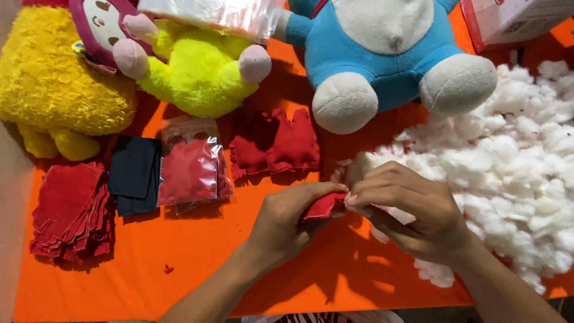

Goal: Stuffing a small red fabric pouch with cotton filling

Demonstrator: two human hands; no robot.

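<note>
An orange bench (197,251) carries everything. A heap of white stuffing (514,161) covers its right side. At the far edge sit a blue and white soft toy (382,54), a yellow soft toy (54,90) and a lime soft toy (197,75) with a pink face. Nearer lie a stack of red cloth squares (72,209), a dark blue cloth (134,173), a clear bag of red cloth (190,170) and two stuffed red pouches (275,143). Near the middle of the bench, just beside the stuffing, the left hand (287,218) grips a small red pouch (323,206), fingers clenched around it. The right hand (406,209) pinches the pouch's edge, with a tuft of white stuffing showing under its fingers.
</note>
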